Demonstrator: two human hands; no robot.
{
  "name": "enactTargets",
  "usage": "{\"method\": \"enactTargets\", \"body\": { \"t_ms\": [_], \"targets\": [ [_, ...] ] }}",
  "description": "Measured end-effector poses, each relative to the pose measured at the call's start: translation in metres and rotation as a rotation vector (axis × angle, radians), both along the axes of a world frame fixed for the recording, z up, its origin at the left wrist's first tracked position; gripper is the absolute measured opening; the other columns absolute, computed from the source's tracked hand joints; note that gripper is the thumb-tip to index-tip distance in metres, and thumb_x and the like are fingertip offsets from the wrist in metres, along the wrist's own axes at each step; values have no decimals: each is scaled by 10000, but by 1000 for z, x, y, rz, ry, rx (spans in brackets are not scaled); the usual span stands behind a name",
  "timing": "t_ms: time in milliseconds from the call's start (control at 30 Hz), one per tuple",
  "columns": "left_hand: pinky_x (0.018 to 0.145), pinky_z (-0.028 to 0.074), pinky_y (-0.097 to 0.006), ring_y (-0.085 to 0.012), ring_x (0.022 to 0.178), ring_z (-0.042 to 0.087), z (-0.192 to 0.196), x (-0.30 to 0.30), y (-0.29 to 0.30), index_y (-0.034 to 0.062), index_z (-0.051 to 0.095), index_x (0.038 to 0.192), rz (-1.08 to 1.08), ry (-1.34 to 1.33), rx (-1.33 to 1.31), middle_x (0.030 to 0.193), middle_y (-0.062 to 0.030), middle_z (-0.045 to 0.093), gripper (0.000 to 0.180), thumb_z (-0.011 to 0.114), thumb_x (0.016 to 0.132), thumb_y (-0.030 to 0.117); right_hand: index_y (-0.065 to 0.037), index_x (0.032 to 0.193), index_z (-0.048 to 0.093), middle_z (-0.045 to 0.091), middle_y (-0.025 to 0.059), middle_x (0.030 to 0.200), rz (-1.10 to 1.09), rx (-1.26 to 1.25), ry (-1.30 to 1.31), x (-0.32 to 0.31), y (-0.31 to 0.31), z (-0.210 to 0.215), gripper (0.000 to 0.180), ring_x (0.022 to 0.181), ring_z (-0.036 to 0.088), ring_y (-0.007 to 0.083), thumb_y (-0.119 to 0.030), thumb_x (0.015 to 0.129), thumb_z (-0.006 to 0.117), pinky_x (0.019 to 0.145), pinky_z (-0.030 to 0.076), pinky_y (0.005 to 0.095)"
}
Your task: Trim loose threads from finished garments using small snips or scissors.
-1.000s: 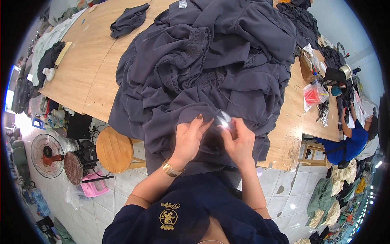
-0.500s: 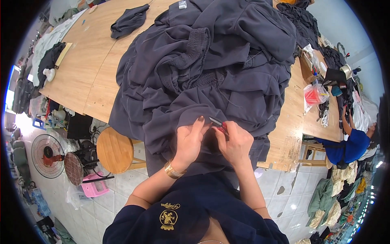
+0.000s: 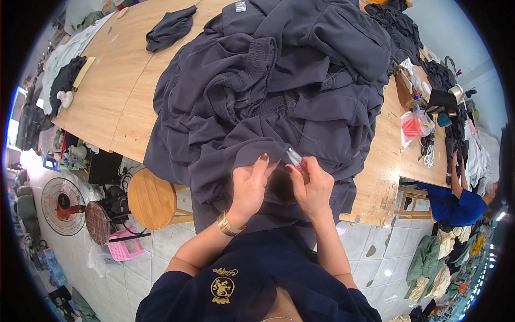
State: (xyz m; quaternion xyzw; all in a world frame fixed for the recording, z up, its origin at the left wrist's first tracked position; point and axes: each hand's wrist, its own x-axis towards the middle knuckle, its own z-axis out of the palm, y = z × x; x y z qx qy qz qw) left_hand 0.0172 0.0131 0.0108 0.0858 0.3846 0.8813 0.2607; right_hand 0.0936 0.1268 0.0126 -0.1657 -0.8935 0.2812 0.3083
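left hand [image 3: 248, 188] pinching dark cloth [image 3: 322, 121], mid-frame | right hand [image 3: 313, 185] closed round red-handled cutter [image 3: 294, 156], mid-frame | cloth heaped, wooden table [image 3: 120, 80], upper frame | stool [image 3: 150, 198], fan [image 3: 56, 206] left | tiled floor [image 3: 378, 255]

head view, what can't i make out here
All in the head view:
Grip of the small tool: mostly covered by the right hand.
Any thread at the left hand: too fine to see.
Far end of the dark garment pile: cut off by the upper edge.
What the blue-clad co-worker handles: too small near the rim.
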Motion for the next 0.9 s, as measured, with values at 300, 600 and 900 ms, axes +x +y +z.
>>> {"method": "enactTargets", "body": {
  "t_ms": [300, 600, 900],
  "targets": [
    [847, 448, -255, -118, 936, 552, -5, 10, -4, -37, 561, 1065, -14, 239, -386, 1038, -65, 593, 173, 460, 959, 56, 2, 993, 614, 575, 10, 657, 96, -388, 228, -11, -16, -3, 305, 497, 491, 55, 29, 703, 702, 458, 383, 204],
    [850, 496, -276, -129, 938, 590, -4, 7, 3, -15, 544, 1120, -39, 133, -119, 1056, -65, 605, 195, 496, 955, 78, -7, 926, 607, 604, 74, 701, 42, -179, 275, -12, -13, -11, 212, 550, 570, 145, 47, 722, 622, 518, 436, 249],
    [931, 482, -344, -173, 1033, 582, -8, -1, 5, -3, 556, 1106, -46, -142, 47, 1103, -81, 600, 182, 518, 931, 30, 7, 910, 579, 556, -27, 670, -42, -774, 182, -5, -2, -12, 179, 566, 421, 5, -119, 842, 688, 505, 345, 158]
  ]
}}
